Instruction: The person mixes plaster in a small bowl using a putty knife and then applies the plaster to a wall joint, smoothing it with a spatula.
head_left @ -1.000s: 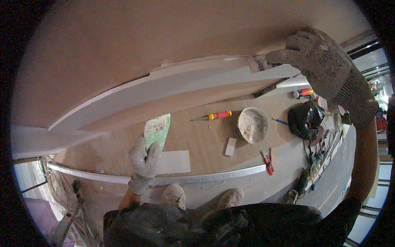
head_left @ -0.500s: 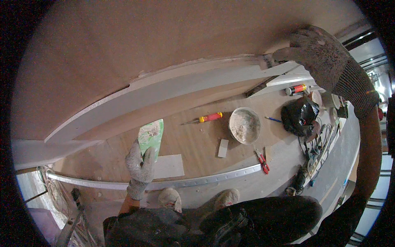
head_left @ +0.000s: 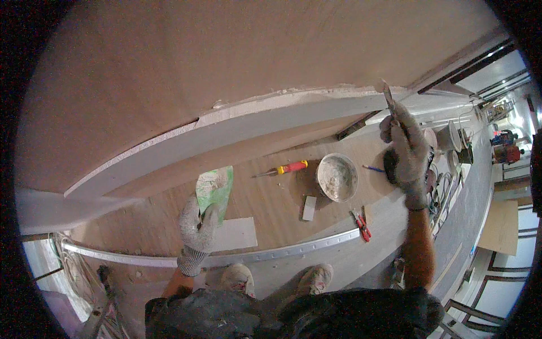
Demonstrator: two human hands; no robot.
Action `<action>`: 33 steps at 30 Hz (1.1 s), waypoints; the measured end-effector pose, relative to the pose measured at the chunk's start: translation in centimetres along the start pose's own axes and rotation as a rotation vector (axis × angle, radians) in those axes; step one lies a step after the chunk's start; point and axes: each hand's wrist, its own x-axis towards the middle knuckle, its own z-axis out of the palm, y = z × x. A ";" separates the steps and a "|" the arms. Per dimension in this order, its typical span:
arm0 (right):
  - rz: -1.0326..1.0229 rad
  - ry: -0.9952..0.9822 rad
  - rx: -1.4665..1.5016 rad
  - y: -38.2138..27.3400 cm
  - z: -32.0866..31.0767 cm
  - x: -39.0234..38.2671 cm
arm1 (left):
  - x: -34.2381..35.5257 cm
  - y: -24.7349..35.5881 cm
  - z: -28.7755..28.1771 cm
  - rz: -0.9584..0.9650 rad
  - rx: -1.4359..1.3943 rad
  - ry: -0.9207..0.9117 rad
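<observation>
Hands apart: left hand point(head_left: 197, 229) grips green trowel point(head_left: 214, 189), right hand point(head_left: 407, 150) grips scraper point(head_left: 389, 97) at white cornice point(head_left: 271, 127).

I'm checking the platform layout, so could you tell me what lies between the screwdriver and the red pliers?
In the head view, the plaster bucket and a small white block lie between the screwdriver and the red pliers.

The right hand point(head_left: 407, 151) covers the handle of the thin blade point(head_left: 388, 96) rising above its fingers, and hides most of the dark bag point(head_left: 390, 164) behind its palm. The left hand's point(head_left: 197, 226) fingers hide the lower end of the green trowel point(head_left: 214, 187). Beyond the right fingers, the clutter of buckets point(head_left: 451, 135) is too small to tell apart.
</observation>
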 end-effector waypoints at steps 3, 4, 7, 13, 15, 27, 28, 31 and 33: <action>-0.123 0.372 -0.033 1.6 5.7 -1.3 | 0.0 -1.6 0.2 0.038 -0.023 0.009; -0.155 0.413 0.029 2.0 7.3 -1.3 | 0.0 -1.6 0.0 0.045 -0.025 -0.003; -0.266 0.504 -0.180 3.3 10.9 -0.6 | 0.1 -1.7 -0.5 0.056 -0.016 0.004; -0.209 0.625 -0.297 4.2 15.0 1.0 | -0.5 -0.9 -0.8 -0.080 -0.037 0.025; -0.274 0.704 -0.364 5.1 15.7 1.5 | -0.5 -0.6 -0.7 -0.065 -0.049 0.043; -0.110 0.506 -0.448 4.4 15.3 -2.2 | -0.6 0.9 -0.3 -0.044 -0.082 0.046; -0.117 0.508 -0.447 4.3 14.7 -3.2 | -0.7 0.9 -0.5 -0.040 -0.084 0.051; -0.102 0.340 -0.448 4.2 11.2 -4.9 | -0.8 0.8 -1.4 -0.048 0.002 0.008; -0.132 0.374 -0.062 3.4 9.3 -5.0 | -1.4 0.4 -1.8 -0.187 0.004 -0.069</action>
